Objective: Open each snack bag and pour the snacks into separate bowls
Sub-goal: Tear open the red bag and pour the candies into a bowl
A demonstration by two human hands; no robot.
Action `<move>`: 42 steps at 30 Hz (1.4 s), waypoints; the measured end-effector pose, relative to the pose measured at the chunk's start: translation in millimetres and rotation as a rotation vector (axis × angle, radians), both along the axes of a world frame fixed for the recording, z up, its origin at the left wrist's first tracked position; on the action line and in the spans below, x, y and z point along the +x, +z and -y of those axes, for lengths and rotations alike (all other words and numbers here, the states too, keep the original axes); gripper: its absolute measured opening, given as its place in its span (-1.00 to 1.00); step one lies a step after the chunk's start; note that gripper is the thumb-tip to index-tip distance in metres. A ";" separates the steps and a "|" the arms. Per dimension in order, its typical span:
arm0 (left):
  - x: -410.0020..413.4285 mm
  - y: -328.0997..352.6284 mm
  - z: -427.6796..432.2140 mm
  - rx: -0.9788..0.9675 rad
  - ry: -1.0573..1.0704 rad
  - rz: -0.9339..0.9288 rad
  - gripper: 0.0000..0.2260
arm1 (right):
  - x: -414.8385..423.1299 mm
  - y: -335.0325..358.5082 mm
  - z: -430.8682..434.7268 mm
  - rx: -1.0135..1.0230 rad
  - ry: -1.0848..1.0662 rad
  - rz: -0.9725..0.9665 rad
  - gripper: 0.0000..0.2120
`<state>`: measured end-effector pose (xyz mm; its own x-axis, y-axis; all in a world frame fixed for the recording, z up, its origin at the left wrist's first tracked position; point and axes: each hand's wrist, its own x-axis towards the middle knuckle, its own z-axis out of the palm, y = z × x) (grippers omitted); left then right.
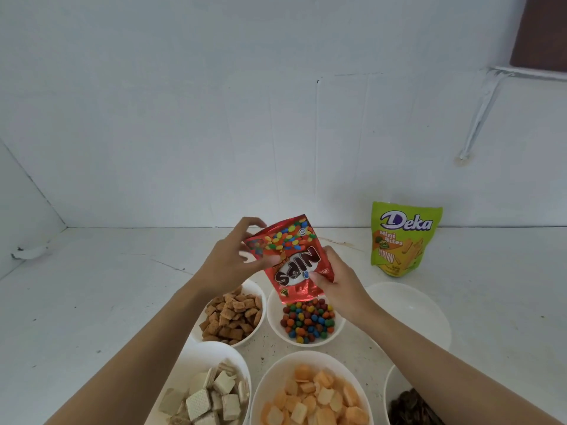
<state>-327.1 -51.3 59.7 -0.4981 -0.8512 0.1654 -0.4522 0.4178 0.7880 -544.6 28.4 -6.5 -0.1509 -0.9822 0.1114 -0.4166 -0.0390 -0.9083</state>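
A red Nips candy bag point(291, 259) hangs upside down, its mouth just above a white bowl point(273, 314) that holds coloured round candies point(308, 321). My left hand point(236, 259) pinches the bag's upper left side. My right hand point(334, 277) grips its lower right edge. A green Deka Mini Bites bag point(402, 239) stands upright by the back wall, to the right. An empty white bowl point(414, 308) sits right of the candy bowl, partly behind my right forearm.
Other white bowls: brown square snacks point(233, 317) at left, wafer cubes point(211, 394) at lower left, orange crackers point(313, 397) at bottom centre, dark snacks point(411, 406) at bottom right. The white wall stands close behind the counter.
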 end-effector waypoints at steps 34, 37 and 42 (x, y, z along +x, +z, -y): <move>-38.5 -20.8 -20.0 -0.085 0.112 -0.127 -0.86 | -6.3 6.5 -9.6 -0.147 -0.106 0.309 -0.77; -36.9 -28.7 -19.6 -0.013 0.102 -0.029 -0.89 | -7.6 -1.6 -10.1 -0.008 -0.022 0.231 -0.74; -26.9 -38.0 -17.6 0.094 0.084 -0.008 -0.69 | -11.3 -8.7 -9.5 -0.016 -0.114 0.233 -0.81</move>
